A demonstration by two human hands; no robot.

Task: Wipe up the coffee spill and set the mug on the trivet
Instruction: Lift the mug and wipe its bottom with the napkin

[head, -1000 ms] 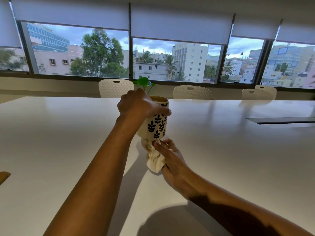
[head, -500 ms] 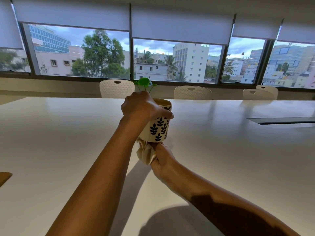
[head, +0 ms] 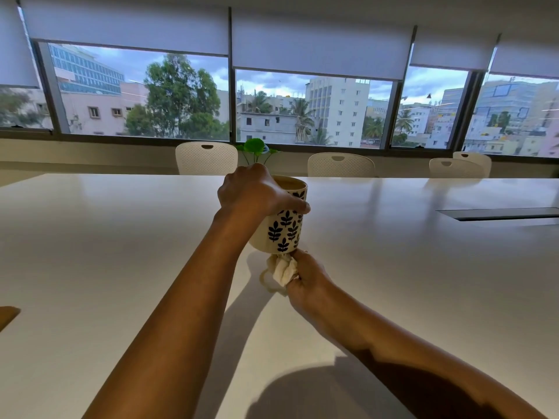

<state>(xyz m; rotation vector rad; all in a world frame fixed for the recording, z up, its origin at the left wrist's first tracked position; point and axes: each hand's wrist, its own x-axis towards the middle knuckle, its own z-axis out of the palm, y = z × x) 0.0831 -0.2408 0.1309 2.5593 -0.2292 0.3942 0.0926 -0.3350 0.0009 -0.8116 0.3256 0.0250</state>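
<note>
A cream mug (head: 284,229) with dark blue leaf prints is held just above the white table (head: 408,282), tilted a little toward me. My left hand (head: 254,193) grips it from its left side near the rim. My right hand (head: 305,278) holds a bunched cream cloth (head: 282,270) pressed up against the mug's underside. A faint ring-shaped stain (head: 266,285) shows on the table below the cloth. At the far left edge a brown wooden corner (head: 7,316) pokes into view; I cannot tell whether it is the trivet.
Several white perforated chairs (head: 207,158) stand along the table's far side under the windows. A small green plant (head: 255,148) rises behind the mug. A dark cable slot (head: 499,213) is set into the table at the right.
The mug has stayed lifted in my left hand. My right hand has shifted the cloth under the mug's base, first left, then back to the right.
</note>
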